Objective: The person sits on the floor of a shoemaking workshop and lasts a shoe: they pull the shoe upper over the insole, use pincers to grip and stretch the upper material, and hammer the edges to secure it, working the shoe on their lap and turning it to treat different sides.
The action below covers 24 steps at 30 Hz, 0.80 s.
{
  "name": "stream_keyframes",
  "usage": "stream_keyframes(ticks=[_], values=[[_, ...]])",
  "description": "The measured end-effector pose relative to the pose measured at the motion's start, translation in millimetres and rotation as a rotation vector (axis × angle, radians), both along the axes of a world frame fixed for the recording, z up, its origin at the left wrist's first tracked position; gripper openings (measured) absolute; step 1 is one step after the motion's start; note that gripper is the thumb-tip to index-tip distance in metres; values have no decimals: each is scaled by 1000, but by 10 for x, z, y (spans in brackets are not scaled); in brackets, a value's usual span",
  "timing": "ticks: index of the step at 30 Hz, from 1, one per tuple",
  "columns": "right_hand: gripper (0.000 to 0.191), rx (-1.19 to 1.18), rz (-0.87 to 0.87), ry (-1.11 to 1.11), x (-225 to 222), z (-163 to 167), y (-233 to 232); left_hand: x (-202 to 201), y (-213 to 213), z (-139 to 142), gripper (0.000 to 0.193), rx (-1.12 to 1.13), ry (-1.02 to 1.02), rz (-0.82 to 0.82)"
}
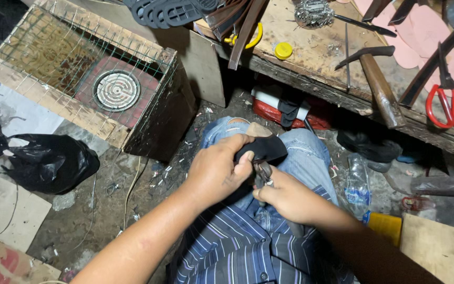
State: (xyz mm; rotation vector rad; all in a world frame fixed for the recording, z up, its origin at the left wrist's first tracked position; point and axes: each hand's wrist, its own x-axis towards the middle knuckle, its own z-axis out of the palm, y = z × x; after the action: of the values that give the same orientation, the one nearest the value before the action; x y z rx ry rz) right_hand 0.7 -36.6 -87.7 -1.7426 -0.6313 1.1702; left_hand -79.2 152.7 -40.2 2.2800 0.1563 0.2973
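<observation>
My left hand point(217, 171) grips a black shoe upper point(265, 149) over my lap, thumb pressed on its near edge. My right hand point(286, 194) holds metal pincers point(263, 172) whose jaws bite the black piece from below. Both hands meet above my knees in blue jeans point(301, 150). Most of the tool's handles are hidden inside my right fist.
A wooden box point(148, 123) with wire mesh and a round coil heater point(116, 90) stands at the left. The workbench point(311, 73) ahead carries a hammer point(378, 84), red scissors point(450, 102), a yellow lid point(283, 50). A black bag point(51, 162) and a plastic bottle point(357, 184) lie on the floor.
</observation>
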Motion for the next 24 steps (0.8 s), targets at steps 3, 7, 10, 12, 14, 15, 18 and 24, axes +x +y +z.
stream_keyframes(ticks=[3,7,10,12,14,15,18,24], values=[[18,36,22,89,17,127,3,-37,-65,27,28,34,-47,-31],[25,-445,-42,-19,-61,240,-60,-109,-125,93,29,35,-1,-25],[26,-247,-96,-579,-240,96,41,-92,-69,102,28,-19,-14,-4],[31,-217,-156,-731,-305,-97,220,-49,-14,71,29,-59,40,50],[30,-189,-176,-861,-271,-251,365,29,88,27,29,-49,60,66],[28,-179,-168,-907,-266,-307,420,26,122,3,30,-45,77,74],[27,-253,-92,-940,-176,-345,448,81,222,-66,29,-28,148,115],[28,15,-22,-331,-217,-166,378,11,314,-161,29,-8,-6,101]])
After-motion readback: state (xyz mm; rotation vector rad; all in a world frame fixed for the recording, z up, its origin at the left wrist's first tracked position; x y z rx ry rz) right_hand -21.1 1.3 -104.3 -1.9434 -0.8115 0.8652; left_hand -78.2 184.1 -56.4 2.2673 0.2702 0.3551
